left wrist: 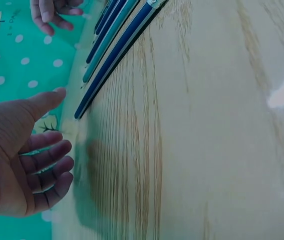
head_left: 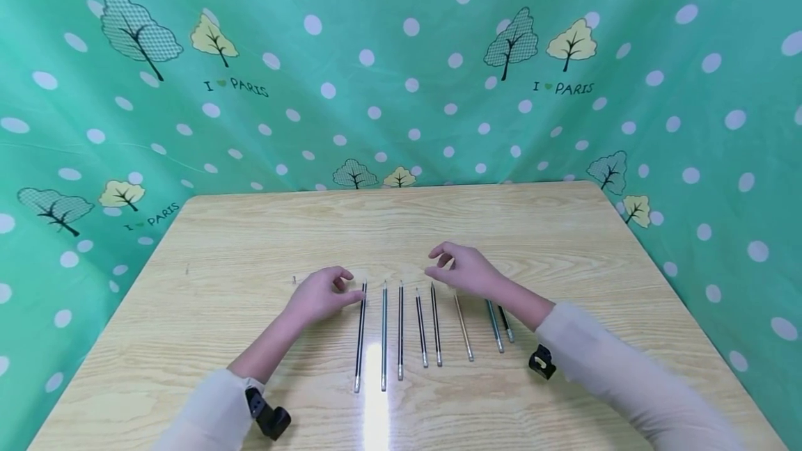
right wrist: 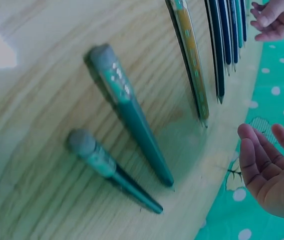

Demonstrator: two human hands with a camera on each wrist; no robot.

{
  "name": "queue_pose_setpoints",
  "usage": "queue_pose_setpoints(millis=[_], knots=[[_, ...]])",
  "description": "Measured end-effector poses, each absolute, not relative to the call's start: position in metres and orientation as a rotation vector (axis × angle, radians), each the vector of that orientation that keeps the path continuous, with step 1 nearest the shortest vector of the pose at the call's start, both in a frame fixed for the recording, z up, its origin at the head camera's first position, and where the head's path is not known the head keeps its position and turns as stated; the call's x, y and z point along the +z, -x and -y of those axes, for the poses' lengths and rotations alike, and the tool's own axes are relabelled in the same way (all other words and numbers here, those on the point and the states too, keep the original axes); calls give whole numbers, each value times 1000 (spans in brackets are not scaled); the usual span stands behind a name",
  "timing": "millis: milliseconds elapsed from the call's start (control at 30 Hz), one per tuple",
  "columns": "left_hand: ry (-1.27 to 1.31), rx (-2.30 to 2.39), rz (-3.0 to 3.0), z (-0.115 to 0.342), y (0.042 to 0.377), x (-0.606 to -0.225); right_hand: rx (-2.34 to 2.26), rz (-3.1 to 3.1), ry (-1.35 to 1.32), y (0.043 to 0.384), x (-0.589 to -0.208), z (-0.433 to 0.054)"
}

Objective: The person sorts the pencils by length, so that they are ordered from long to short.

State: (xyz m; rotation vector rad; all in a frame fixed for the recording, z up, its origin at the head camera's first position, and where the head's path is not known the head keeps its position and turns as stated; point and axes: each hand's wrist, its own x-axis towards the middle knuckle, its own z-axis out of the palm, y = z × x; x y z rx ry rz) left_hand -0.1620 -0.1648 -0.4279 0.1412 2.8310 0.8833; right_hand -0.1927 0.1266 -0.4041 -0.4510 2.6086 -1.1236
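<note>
Several pencils lie side by side on the table, eraser ends toward me. My left hand [head_left: 322,294] hovers by the tip of the leftmost dark pencil [head_left: 360,343], thumb and fingers apart and nothing held. Right of it lie a teal pencil [head_left: 384,339], a dark pencil [head_left: 401,333], a shorter dark pencil [head_left: 422,329] and another dark one [head_left: 436,329]. Over the right end of the row, my right hand [head_left: 466,270] is raised with loose fingers and holds nothing. Near it are a golden pencil [right wrist: 189,55], a teal pencil [right wrist: 139,125] and a short dark green pencil [right wrist: 116,172], partly hidden by the forearm in the head view.
The wooden table [head_left: 250,228] is backed by a green dotted curtain [head_left: 401,110] on its far side and both flanks. A tiny bit [head_left: 294,279] lies left of the row. Glare streaks the near tabletop. Black wrist cameras sit on both sleeves.
</note>
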Motion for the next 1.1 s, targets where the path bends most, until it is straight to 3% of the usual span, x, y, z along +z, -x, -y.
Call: queue_pose_setpoints(millis=[1100], knots=[[13,897,-2861,147,165,-439,-1016,-2548,684,174,-419,-76]])
